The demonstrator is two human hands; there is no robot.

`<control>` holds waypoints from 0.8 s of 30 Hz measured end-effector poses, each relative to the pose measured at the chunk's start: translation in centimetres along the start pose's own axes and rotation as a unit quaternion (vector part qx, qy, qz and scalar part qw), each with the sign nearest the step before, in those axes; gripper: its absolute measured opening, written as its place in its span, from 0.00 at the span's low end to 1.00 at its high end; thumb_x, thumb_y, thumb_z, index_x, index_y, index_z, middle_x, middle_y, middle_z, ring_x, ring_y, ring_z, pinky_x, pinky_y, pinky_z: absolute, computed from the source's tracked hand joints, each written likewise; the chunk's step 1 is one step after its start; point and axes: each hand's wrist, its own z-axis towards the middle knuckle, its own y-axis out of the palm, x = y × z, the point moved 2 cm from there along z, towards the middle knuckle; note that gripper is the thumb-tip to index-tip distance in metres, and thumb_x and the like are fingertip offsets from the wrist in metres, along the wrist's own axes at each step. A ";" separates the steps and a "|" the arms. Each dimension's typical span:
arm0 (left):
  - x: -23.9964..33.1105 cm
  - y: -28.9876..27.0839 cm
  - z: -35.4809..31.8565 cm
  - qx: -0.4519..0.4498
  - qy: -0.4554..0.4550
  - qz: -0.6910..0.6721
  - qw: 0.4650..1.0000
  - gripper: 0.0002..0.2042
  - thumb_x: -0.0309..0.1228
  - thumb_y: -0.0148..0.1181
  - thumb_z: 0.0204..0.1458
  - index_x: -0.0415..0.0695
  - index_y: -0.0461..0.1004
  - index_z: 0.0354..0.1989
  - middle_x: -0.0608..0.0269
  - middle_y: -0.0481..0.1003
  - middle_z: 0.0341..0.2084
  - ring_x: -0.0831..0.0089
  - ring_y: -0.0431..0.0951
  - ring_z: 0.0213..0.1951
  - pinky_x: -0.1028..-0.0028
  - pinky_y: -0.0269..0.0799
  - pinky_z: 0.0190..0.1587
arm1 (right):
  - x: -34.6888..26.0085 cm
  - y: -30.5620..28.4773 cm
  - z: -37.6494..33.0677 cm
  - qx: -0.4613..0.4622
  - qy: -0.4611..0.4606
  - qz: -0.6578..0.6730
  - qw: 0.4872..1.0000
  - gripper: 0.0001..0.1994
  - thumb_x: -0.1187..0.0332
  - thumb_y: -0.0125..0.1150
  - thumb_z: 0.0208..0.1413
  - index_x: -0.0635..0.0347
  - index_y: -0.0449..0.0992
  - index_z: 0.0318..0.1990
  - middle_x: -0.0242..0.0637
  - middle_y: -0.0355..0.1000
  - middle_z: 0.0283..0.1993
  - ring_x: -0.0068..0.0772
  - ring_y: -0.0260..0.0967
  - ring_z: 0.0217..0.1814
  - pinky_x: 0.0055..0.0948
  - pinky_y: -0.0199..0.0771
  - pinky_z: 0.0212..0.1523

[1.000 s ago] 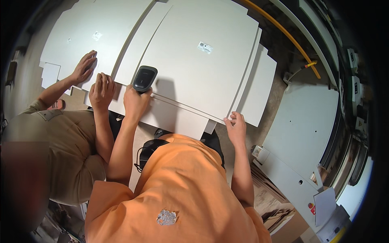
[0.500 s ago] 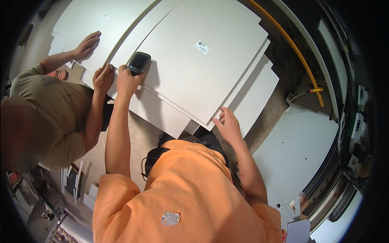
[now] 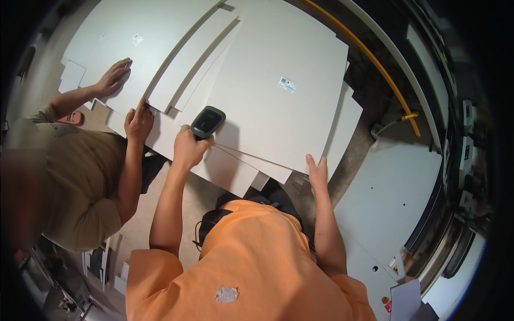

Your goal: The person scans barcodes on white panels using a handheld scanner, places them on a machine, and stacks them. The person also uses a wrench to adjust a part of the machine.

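Note:
My left hand is closed around the handle of a dark handheld barcode scanner, held over the left near edge of the stack. Below it lies the top white panel, turned slightly against the panels under it. A small printed label is stuck on its upper right part. At the near right corner of this panel, my right hand grips the edge, with some fingers hidden beneath. More white panels show under the top one.
On the left, a co-worker rests one hand on another labelled panel and the other hand at a panel's near edge. An orange hose curves past the far right. A pale table with small holes stands at right.
The top panel has turned and shifted right, baring more of the panels at its left. My right hand has taken hold of its corner. The scanner has moved right and nearer to me.

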 end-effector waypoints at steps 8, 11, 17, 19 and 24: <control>1.7 0.5 -3.8 -0.080 -0.010 0.068 0.994 0.18 0.41 0.69 0.43 0.34 0.81 0.28 0.44 0.77 0.27 0.49 0.80 0.31 0.58 0.76 0.37 | 2.4 -4.8 -1.6 -0.110 0.017 -0.003 0.994 0.25 0.54 0.65 0.61 0.65 0.69 0.55 0.38 0.76 0.45 0.27 0.75 0.40 0.26 0.77 0.25; 3.3 0.1 -4.5 -0.074 -0.032 0.092 0.992 0.18 0.42 0.69 0.44 0.34 0.80 0.26 0.46 0.77 0.20 0.52 0.80 0.27 0.59 0.76 0.34 | 3.6 -4.9 -2.3 -0.127 0.021 0.029 0.991 0.25 0.57 0.66 0.60 0.67 0.71 0.57 0.40 0.76 0.49 0.30 0.75 0.48 0.30 0.78 0.41; 9.4 2.4 -5.5 -0.072 -0.072 -0.017 0.995 0.18 0.42 0.64 0.49 0.34 0.80 0.27 0.53 0.75 0.12 0.61 0.80 0.19 0.65 0.76 0.29 | 3.2 -6.2 -0.6 -0.192 -0.058 -0.026 0.979 0.24 0.60 0.66 0.60 0.72 0.73 0.56 0.45 0.78 0.51 0.35 0.74 0.53 0.33 0.71 0.56; 11.8 3.8 -5.7 -0.093 -0.082 0.019 0.992 0.20 0.45 0.64 0.47 0.35 0.80 0.28 0.46 0.78 0.18 0.52 0.81 0.25 0.60 0.78 0.34 | 2.9 -6.8 0.2 -0.213 -0.097 -0.097 0.967 0.25 0.58 0.67 0.59 0.74 0.75 0.52 0.49 0.80 0.48 0.38 0.76 0.50 0.35 0.72 0.53; 17.4 6.7 -7.4 -0.095 0.002 -0.024 0.995 0.16 0.42 0.64 0.46 0.40 0.80 0.34 0.46 0.79 0.23 0.47 0.80 0.31 0.58 0.77 0.38 | 3.6 -7.2 2.7 -0.251 -0.088 -0.254 0.930 0.25 0.53 0.65 0.59 0.73 0.77 0.44 0.49 0.79 0.37 0.40 0.76 0.38 0.37 0.73 0.41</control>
